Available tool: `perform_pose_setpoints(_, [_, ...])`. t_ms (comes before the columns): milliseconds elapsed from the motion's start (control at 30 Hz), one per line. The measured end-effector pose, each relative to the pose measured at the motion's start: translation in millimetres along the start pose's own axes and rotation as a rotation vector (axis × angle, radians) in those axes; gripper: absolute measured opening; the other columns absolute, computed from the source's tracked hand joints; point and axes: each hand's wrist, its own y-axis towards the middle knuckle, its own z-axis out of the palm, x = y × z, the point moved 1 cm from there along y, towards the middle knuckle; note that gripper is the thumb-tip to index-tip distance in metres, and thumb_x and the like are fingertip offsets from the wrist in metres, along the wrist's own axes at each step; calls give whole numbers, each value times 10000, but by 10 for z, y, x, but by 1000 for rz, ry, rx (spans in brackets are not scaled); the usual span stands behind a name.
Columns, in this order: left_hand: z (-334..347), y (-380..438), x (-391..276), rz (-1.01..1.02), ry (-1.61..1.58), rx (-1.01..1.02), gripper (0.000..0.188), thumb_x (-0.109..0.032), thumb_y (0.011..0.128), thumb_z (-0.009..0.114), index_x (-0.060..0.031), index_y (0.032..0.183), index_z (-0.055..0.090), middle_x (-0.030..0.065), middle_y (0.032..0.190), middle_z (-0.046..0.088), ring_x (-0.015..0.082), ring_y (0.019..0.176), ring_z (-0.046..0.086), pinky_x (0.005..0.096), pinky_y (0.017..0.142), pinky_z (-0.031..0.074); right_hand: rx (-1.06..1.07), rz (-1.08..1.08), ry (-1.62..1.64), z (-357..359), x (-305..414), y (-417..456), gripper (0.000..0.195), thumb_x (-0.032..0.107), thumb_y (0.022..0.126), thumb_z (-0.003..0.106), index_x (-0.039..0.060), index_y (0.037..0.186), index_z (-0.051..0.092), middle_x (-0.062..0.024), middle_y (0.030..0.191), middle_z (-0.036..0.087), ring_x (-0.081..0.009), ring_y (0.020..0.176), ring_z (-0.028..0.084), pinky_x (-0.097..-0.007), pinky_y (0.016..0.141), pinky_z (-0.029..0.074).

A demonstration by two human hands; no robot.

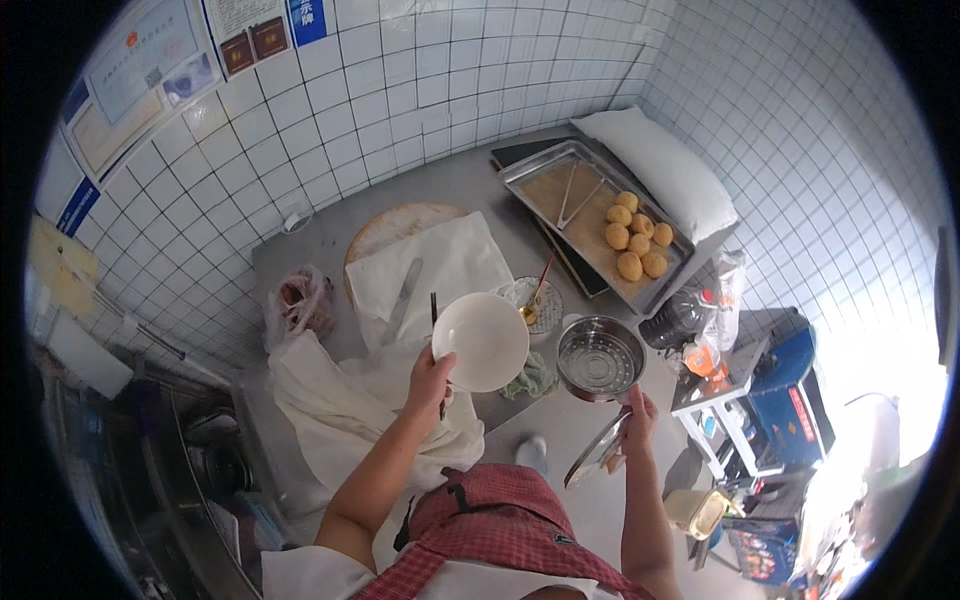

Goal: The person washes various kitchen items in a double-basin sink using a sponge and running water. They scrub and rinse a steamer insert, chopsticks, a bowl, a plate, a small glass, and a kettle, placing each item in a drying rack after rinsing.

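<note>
My left hand (pixel 430 384) grips the rim of a white bowl (pixel 481 341) with its thumb over the edge. Dark chopsticks (pixel 433 306) stick out past the bowl on the same side, seemingly in that hand too. In my right hand (pixel 639 421) is a small stainless steel steamer pot (pixel 600 358) with a perforated bottom, held by its near side. A pot lid (pixel 598 452) with a metal rim hangs tilted beneath that hand. Between the two vessels a green cloth (pixel 531 375) lies at the table's edge. Behind it stands a patterned bowl (pixel 551 309) with a red-handled utensil (pixel 545 274).
On the steel table (pixel 315 221), a metal tray (pixel 529 171) holds several round golden balls (pixel 639 244) and tongs (pixel 570 206). A white cloth (pixel 465 244) bearing a long blade (pixel 405 296) covers part of a round board (pixel 386 225). A plastic bag (pixel 298 304) sits at left.
</note>
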Motion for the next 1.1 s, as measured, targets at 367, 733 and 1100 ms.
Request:
perform_pose_setpoints(367, [770, 149, 126, 52, -43, -510, 293, -287, 993, 619, -56, 1171, 589, 9, 835, 619, 50, 505, 468, 231, 391, 338, 266, -16, -457, -262, 400, 2158, 425, 476, 1015, 591, 102, 813, 590, 51, 599, 465, -44, 458, 394, -242, 393, 287])
perform_pose_setpoints(733, [1126, -253, 116, 93, -37, -835, 332, -332, 1038, 564, -68, 1238, 589, -3, 821, 600, 51, 492, 463, 223, 387, 347, 692, 255, -291, 801, 161, 3115, 333, 407, 984, 666, 142, 804, 574, 68, 631, 462, -53, 486, 399, -239, 434, 283])
perform_pose_setpoints(1100, [-541, -382, -427, 400, 85, -1179, 361, -323, 1038, 547, -84, 1309, 554, 40, 891, 657, 91, 517, 530, 271, 384, 378, 863, 321, -405, 1068, -356, 3287, 339, 413, 988, 660, 181, 779, 530, 68, 602, 423, -50, 432, 354, -243, 374, 256])
